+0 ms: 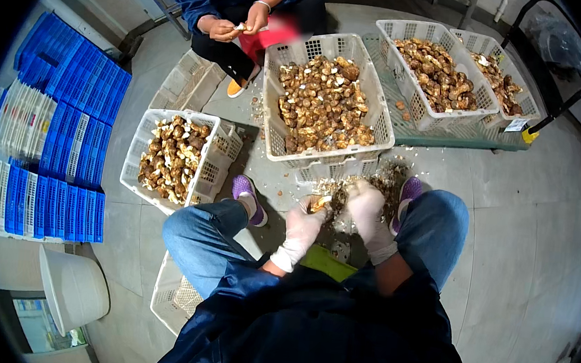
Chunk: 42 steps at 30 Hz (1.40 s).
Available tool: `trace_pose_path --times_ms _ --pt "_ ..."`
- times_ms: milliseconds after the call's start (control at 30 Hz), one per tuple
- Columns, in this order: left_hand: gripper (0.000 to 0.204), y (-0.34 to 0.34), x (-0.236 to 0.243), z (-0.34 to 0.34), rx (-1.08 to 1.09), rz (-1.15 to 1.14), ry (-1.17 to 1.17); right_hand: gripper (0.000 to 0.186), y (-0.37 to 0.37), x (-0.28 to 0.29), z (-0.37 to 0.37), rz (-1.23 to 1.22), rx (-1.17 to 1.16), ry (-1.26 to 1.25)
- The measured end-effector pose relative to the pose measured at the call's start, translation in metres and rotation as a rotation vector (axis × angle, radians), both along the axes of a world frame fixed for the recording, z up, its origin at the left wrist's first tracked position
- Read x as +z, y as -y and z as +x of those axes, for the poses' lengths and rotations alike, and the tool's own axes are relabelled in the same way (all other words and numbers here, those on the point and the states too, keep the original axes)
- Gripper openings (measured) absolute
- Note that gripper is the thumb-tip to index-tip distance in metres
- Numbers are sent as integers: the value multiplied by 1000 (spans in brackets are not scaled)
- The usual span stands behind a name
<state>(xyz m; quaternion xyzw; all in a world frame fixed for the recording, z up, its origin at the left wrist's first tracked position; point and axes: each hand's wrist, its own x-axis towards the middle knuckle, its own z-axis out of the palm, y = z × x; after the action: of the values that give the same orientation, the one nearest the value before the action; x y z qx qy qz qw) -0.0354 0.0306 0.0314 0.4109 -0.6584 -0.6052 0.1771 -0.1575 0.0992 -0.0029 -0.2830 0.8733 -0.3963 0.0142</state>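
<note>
My left hand (302, 227), in a whitish glove, is closed around a brown-and-white mushroom (320, 203) whose pale end points up to the right. Close beside it, my gloved right hand (366, 214) has its fingers curled together; what they grip, if anything, is too blurred to tell. Both hands are held between my knees, over a heap of dark and pale trimmings (392, 183) on the floor. Just beyond them is a big white crate (276, 151) full of brown mushrooms (326, 105). To the left, another white crate (135, 141) holds mushrooms with pale stems (174, 157).
A co-worker (233, 4) sits across from me, handling a small pale piece. Two mushroom-filled crates (426, 117) rest on a green pallet (439, 137) beside a black-handled cart (574, 102). Stacked blue crates (76, 142) and a white tub (73, 290) stand left.
</note>
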Motion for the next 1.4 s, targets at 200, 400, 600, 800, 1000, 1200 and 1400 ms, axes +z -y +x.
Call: trace_pose_path --times_ms 200,400,600,800,1000,1200,1400 --pt "53 -2 -5 1 -10 -642 162 16 0 -6 9 -215 189 307" --pt "61 5 -13 6 -24 -704 101 16 11 3 7 -328 265 825" --pt "58 11 -24 13 65 -388 -61 13 12 25 9 -326 401 812" --pt "44 109 -47 23 442 -328 -93 17 3 -7 -19 -356 -59 898" --pt "66 307 -3 80 532 -454 587 12 0 98 -74 -506 -47 822" --pt "38 255 -33 -64 98 -646 152 11 2 109 -120 -536 -126 817" --pt "54 131 -86 -247 -798 -406 699 6 2 108 -121 -586 -188 826"
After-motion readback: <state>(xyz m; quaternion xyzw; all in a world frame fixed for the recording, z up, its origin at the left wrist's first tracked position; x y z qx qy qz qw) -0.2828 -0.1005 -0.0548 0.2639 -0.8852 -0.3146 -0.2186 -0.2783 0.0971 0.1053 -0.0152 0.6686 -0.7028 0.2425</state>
